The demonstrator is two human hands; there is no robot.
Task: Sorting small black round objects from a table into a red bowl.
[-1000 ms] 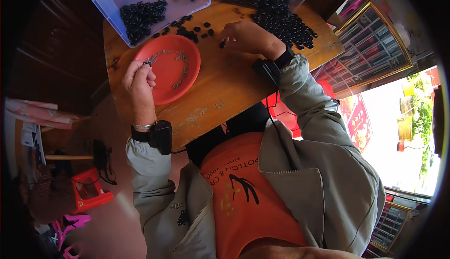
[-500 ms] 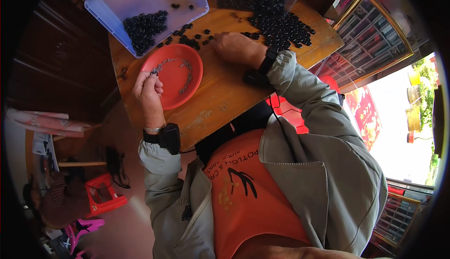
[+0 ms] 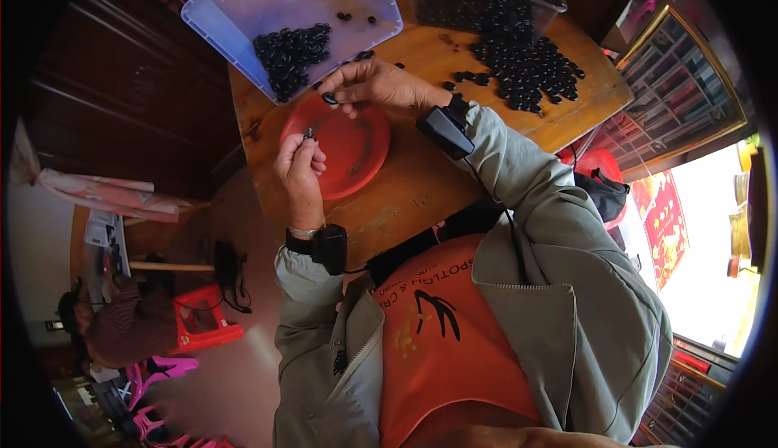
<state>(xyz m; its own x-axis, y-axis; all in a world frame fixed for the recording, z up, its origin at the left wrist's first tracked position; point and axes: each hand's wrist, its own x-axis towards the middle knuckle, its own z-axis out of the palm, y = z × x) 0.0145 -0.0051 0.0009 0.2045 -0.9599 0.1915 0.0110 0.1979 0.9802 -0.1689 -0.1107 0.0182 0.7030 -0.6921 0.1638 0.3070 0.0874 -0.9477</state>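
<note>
Black piece point(image 3: 330, 98) leftward in right hand point(image 3: 374, 86)

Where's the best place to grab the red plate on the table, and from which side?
Probably the right rim of the red plate, coming from the right with thumb and fingers pinching the edge. The plate is round and shallow, and its rim is exposed there, whereas the left hand is at its left edge and the right hand is over the far edge.
</note>
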